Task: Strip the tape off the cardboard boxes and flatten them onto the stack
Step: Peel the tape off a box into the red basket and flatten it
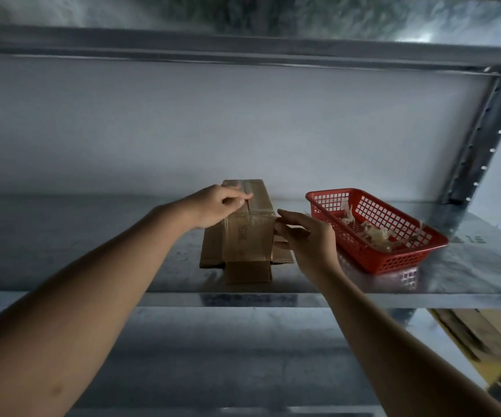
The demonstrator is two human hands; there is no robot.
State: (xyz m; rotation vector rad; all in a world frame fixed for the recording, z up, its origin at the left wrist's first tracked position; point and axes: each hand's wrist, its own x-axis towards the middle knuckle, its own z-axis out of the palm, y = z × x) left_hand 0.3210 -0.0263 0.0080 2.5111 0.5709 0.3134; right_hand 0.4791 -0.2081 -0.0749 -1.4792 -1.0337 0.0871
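Cardboard box (249, 218), brown and small, sitting on a galvanised metal shelf (423, 284), near the middle, with its near end flaps splayed open and flat against the shelf. Clear tape (250, 206) running along the top seam and crossing the near edge, so not yet stripped.

Left hand (219, 206) resting on the top of the box, thumb and forefinger pinched together at the seam, apparently grasping or picking at a tape end; exactly what sits between the fingertips too small to tell. Right hand (303, 236) at the right side of the box, fingers extended and loosely relaxed, touching the near right corner, seemingly steadying rather than gripping.

Red plastic basket (372, 260) just beside the box on the right, holding crumpled pale strips (372, 230) that look like peeled tape, suggesting earlier boxes already handled. Flattened brown cardboard (469, 335) partly visible below the shelf at lower right, probably the stack, though only an edge shows.

Judged progress: partway through, with this box opened at one end, top tape on, flattening and stacking to come.

Writing: faint printed marks on the box top, and dark characters on the shelf at far right, neither legible. No readable brand.
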